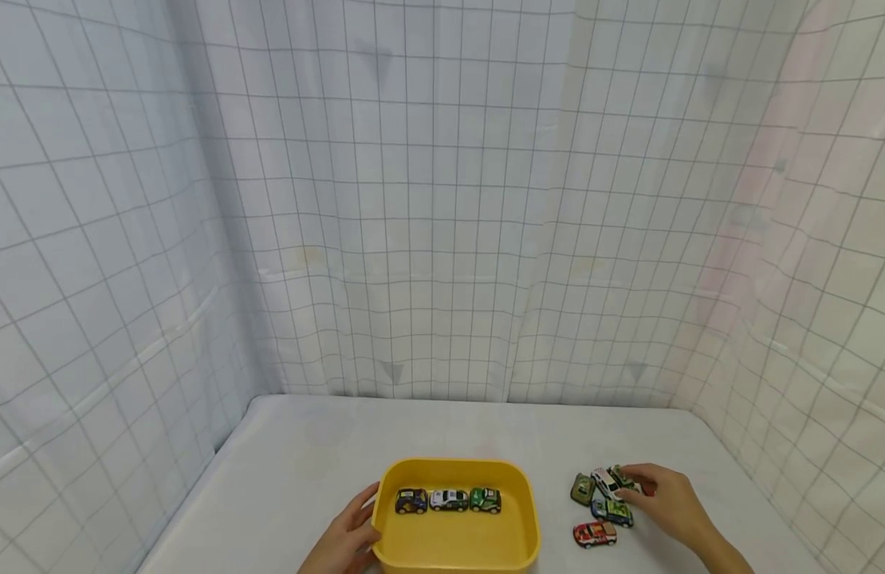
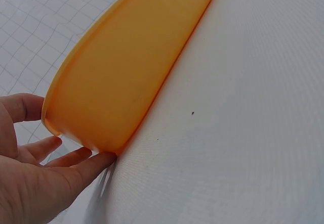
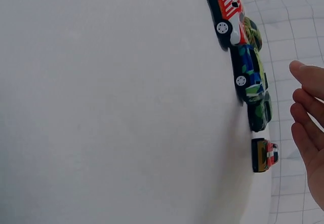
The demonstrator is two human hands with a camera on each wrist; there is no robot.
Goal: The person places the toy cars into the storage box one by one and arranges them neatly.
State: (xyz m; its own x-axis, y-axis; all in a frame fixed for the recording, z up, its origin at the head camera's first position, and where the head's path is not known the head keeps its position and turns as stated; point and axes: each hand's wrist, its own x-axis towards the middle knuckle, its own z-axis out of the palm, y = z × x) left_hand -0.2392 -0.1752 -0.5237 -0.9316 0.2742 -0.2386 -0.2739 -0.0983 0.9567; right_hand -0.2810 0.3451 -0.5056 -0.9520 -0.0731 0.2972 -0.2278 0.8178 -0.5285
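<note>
A yellow bin (image 1: 457, 550) stands on the table, with three small toy cars in a row inside: a dark blue and orange car (image 1: 411, 501), a white car (image 1: 449, 501) and a green car (image 1: 485, 500). My left hand (image 1: 348, 532) touches the bin's left side, fingers spread from its rim down to its base. Over a cluster of toy cars on the right, my right hand (image 1: 668, 502) has its thumb and fingers extended. Between its fingertips and the cars a gap shows in the right wrist view. Beneath it lie a white patterned car (image 1: 604, 481) and a blue-green car (image 1: 612, 513).
An olive camouflage car (image 1: 583, 489) lies at the cluster's left edge, and a red-orange car (image 1: 595, 534) in front. Another red car (image 3: 272, 154) sits partly behind my right hand in the head view. A gridded white curtain (image 1: 442, 239) encloses the white table (image 1: 306, 446).
</note>
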